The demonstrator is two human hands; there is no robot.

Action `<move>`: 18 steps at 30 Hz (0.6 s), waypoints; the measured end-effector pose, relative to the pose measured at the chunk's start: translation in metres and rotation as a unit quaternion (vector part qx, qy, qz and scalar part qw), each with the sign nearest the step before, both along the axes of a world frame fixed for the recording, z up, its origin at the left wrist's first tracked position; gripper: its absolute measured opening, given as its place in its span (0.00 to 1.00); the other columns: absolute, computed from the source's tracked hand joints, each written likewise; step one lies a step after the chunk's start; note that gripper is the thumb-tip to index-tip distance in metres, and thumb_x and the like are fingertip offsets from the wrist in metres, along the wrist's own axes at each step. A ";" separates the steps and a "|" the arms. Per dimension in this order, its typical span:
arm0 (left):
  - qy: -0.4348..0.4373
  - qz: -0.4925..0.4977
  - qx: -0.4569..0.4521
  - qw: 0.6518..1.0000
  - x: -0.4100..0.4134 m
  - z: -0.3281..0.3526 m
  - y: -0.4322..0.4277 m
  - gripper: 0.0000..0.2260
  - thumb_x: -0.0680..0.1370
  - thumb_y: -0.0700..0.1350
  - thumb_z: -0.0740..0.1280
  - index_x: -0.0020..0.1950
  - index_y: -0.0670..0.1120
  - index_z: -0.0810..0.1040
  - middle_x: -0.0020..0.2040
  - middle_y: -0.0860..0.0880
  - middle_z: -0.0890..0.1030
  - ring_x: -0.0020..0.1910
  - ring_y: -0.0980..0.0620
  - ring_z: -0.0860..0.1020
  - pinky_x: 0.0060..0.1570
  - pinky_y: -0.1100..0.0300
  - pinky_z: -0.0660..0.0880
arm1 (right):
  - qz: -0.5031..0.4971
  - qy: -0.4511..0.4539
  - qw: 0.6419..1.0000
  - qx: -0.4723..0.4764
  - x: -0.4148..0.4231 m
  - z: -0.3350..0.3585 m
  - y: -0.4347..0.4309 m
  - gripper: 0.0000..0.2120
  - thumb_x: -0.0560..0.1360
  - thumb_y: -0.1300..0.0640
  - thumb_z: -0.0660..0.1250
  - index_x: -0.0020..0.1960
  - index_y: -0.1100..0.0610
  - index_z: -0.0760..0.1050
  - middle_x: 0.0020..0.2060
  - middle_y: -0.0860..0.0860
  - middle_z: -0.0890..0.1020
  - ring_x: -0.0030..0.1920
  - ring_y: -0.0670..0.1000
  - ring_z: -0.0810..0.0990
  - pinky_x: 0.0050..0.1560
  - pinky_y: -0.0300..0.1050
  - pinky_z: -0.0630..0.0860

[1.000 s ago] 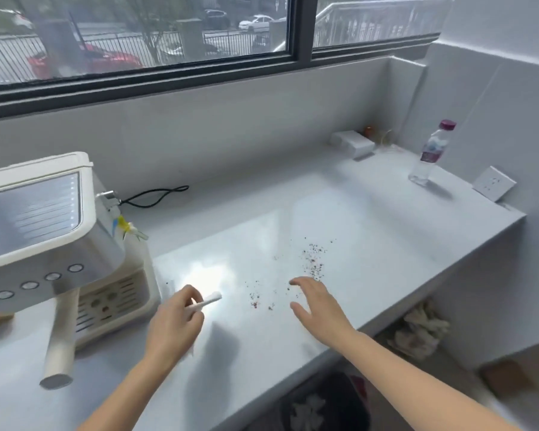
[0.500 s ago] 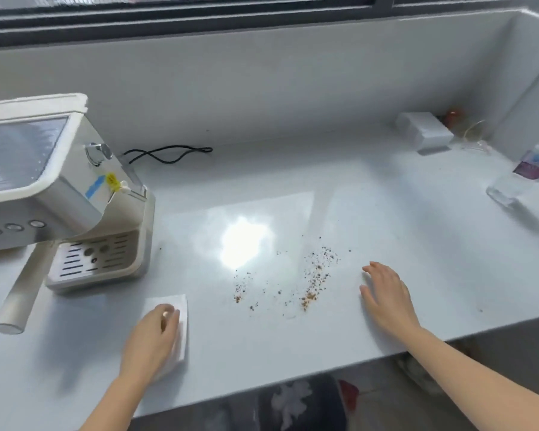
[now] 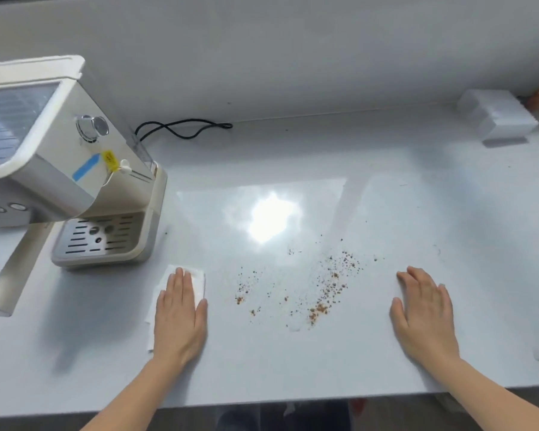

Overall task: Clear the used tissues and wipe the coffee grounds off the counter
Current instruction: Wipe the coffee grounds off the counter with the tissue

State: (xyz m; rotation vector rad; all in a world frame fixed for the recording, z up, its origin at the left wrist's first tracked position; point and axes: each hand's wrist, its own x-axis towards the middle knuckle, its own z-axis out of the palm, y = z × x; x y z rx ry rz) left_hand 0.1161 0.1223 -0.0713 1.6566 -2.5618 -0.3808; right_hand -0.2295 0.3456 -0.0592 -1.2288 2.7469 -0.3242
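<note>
Brown coffee grounds (image 3: 321,290) lie scattered on the pale grey counter (image 3: 293,362) between my hands. A folded white tissue (image 3: 198,279) lies flat on the counter left of the grounds. My left hand (image 3: 179,315) presses flat on it with straight fingers, covering most of it. My right hand (image 3: 423,312) rests palm down on the bare counter to the right of the grounds, fingers straight, holding nothing.
A cream coffee machine (image 3: 75,169) with its drip tray stands at the left, a black cable (image 3: 184,129) looped behind it. A white box (image 3: 498,119) sits at the back right. The counter's front edge runs just below my wrists.
The view has tilted down and closer to the counter. My left hand has laid the tissue down and flattened fully on it, a little nearer the grounds. My right hand stays flat on the counter.
</note>
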 end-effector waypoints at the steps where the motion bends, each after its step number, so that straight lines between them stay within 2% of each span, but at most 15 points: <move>1: 0.002 0.027 0.004 1.000 -0.015 0.000 -0.008 0.29 0.80 0.53 0.46 0.78 0.41 0.48 0.79 0.45 0.48 0.78 0.49 0.46 0.76 0.53 0.43 | 0.000 0.000 1.000 0.001 -0.001 0.001 0.000 0.27 0.73 0.48 0.46 0.68 0.57 0.65 0.69 0.53 0.66 0.73 0.52 0.60 0.75 0.56 0.49; 3: 0.006 0.044 0.013 0.999 -0.045 0.000 -0.019 0.27 0.81 0.49 0.50 0.78 0.40 0.47 0.79 0.44 0.47 0.78 0.48 0.45 0.76 0.51 0.43 | 0.001 0.000 1.000 -0.003 -0.001 0.002 0.000 0.27 0.73 0.48 0.47 0.68 0.57 0.65 0.69 0.53 0.66 0.73 0.52 0.60 0.75 0.57 0.50; 8: 0.022 -0.033 0.038 0.998 -0.100 -0.001 0.009 0.29 0.81 0.52 0.49 0.78 0.42 0.41 0.79 0.46 0.41 0.78 0.51 0.40 0.75 0.54 0.39 | 0.000 0.001 1.000 0.000 -0.001 0.003 0.000 0.26 0.73 0.49 0.47 0.68 0.57 0.65 0.69 0.53 0.67 0.72 0.54 0.62 0.75 0.58 0.52; 13: 0.037 -0.086 0.061 0.994 -0.129 0.005 0.080 0.31 0.78 0.58 0.39 0.75 0.45 0.33 0.77 0.49 0.34 0.75 0.54 0.31 0.73 0.57 0.32 | -0.003 0.001 1.000 0.000 -0.001 0.003 0.000 0.26 0.73 0.48 0.47 0.67 0.57 0.66 0.68 0.53 0.68 0.72 0.53 0.62 0.74 0.59 0.53; 15: 0.033 -0.089 0.067 0.993 -0.131 0.006 0.099 0.30 0.78 0.58 0.39 0.75 0.46 0.33 0.77 0.50 0.34 0.74 0.54 0.30 0.72 0.58 0.30 | -0.002 0.000 1.000 0.004 -0.001 0.002 0.001 0.26 0.73 0.48 0.47 0.67 0.56 0.66 0.69 0.53 0.68 0.72 0.53 0.61 0.74 0.58 0.52; 18: 0.048 -0.074 0.072 0.993 -0.131 0.010 0.103 0.28 0.81 0.54 0.43 0.77 0.46 0.35 0.78 0.51 0.36 0.75 0.56 0.33 0.71 0.61 0.30 | -0.002 0.005 1.000 0.008 -0.002 0.001 0.002 0.26 0.73 0.48 0.47 0.68 0.56 0.65 0.69 0.53 0.67 0.73 0.53 0.61 0.75 0.57 0.52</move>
